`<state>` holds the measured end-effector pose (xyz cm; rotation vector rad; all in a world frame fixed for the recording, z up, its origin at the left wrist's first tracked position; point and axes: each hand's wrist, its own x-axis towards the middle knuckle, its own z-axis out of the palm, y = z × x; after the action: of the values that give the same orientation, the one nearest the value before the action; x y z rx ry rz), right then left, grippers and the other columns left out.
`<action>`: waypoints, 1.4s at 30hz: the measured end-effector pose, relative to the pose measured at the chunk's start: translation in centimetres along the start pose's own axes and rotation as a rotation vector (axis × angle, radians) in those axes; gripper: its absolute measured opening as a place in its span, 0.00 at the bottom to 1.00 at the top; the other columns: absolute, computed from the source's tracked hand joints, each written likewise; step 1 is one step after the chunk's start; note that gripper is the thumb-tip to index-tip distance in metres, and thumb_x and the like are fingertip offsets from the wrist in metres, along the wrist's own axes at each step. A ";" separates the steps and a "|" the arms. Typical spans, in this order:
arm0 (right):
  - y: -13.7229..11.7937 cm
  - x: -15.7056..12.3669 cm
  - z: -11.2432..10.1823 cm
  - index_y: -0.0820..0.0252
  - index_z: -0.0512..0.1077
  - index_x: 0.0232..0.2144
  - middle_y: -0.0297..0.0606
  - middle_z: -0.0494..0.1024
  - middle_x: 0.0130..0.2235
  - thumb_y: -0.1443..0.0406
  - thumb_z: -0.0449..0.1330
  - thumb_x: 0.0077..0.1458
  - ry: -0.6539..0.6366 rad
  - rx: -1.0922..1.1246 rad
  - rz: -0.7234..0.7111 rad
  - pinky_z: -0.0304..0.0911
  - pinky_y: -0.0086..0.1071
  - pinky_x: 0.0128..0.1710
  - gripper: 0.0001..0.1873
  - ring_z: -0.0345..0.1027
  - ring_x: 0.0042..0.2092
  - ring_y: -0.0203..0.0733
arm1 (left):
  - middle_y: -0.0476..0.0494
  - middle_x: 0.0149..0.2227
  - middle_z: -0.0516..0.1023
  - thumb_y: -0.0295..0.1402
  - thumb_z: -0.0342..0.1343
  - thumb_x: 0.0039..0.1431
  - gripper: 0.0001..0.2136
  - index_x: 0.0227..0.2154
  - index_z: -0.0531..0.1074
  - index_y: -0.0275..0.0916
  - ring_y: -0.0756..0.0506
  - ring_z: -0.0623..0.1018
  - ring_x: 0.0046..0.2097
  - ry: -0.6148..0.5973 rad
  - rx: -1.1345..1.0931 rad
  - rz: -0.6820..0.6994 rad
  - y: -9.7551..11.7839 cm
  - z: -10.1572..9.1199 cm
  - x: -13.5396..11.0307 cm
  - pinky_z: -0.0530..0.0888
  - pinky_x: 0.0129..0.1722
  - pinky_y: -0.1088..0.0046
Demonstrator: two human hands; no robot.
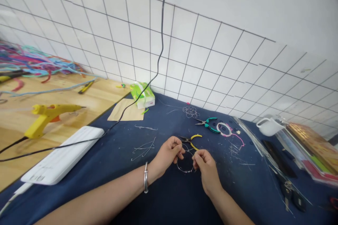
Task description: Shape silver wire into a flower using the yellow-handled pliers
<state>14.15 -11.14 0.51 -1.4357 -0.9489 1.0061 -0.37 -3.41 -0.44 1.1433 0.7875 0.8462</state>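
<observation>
A thin wire ring (185,171) hangs between my two hands over the dark blue cloth. On its left side, my left hand (171,153) pinches the wire between thumb and fingers. My right hand (206,167) pinches the ring's right side. Small twists or knots show along the lower curve, too fine to make out well. Just beyond the fingers lie yellow-handled pliers (195,136), partly behind the ring and my left hand. Farther back are teal-handled pliers (211,125) beside a white ring-shaped coil (224,129) with pink thread.
Loose wire pieces (144,149) lie left of my hands, and a wire tangle (191,112) sits near the wall. At left are a white power strip (63,154), a yellow glue gun (44,116) and a tissue pack (142,95). A white cup (269,126) stands right. A black cable (162,42) hangs across.
</observation>
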 end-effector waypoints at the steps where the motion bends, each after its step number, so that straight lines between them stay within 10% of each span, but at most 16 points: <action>1: 0.1 0.0 0.0 0.58 0.67 0.28 0.32 0.67 0.24 0.60 0.55 0.52 0.005 -0.001 0.002 0.58 0.28 0.26 0.07 0.59 0.26 0.33 | 0.47 0.28 0.72 0.32 0.47 0.54 0.05 0.33 0.60 0.38 0.51 0.74 0.25 0.003 0.020 -0.002 0.0 0.0 0.0 0.63 0.17 0.82; 15: 0.0 1.7 0.4 0.57 0.68 0.26 0.32 0.72 0.24 0.58 0.52 0.49 -0.040 -0.698 -0.079 0.57 0.28 0.27 0.10 0.65 0.26 0.37 | 0.45 0.26 0.75 0.31 0.44 0.55 0.07 0.32 0.66 0.40 0.44 0.75 0.28 -0.040 1.371 0.225 1.3 -1.8 0.3 0.66 0.27 0.72; 21: 0.0 2.6 0.5 0.57 0.68 0.25 0.31 0.71 0.22 0.57 0.51 0.49 -0.108 -0.654 -0.023 0.57 0.27 0.25 0.11 0.64 0.24 0.37 | 0.48 0.29 0.76 0.38 0.47 0.56 0.08 0.33 0.68 0.43 0.45 0.75 0.31 -0.205 1.374 0.290 3.9 -4.3 1.3 0.65 0.29 0.74; 27: -0.4 3.9 0.7 0.59 0.68 0.28 0.31 0.70 0.23 0.56 0.52 0.49 -0.209 -0.453 0.108 0.54 0.24 0.18 0.12 0.60 0.21 0.32 | 0.48 0.32 0.73 0.31 0.48 0.55 0.05 0.30 0.69 0.39 0.49 0.71 0.34 0.125 1.305 0.364 8.3 -12.8 3.7 0.65 0.34 0.75; 31: -0.2 5.1 1.1 0.59 0.67 0.29 0.31 0.69 0.23 0.56 0.53 0.50 -0.257 -0.425 0.112 0.52 0.22 0.16 0.12 0.60 0.21 0.31 | 0.47 0.32 0.72 0.30 0.52 0.51 0.04 0.30 0.71 0.38 0.48 0.70 0.35 0.128 1.344 0.300 8.1 -16.9 4.3 0.65 0.36 0.74; 42: 0.0 5.6 0.5 0.57 0.66 0.31 0.31 0.68 0.25 0.54 0.53 0.51 -0.324 -0.424 0.158 0.54 0.22 0.16 0.13 0.60 0.22 0.32 | 0.47 0.31 0.71 0.30 0.55 0.49 0.03 0.26 0.72 0.38 0.48 0.70 0.35 -0.026 1.401 0.210 5.2 -18.8 5.7 0.66 0.36 0.76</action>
<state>15.45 -5.69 0.00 -1.7493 -1.3616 1.2291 -14.93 10.83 -0.27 2.4797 1.2932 0.3450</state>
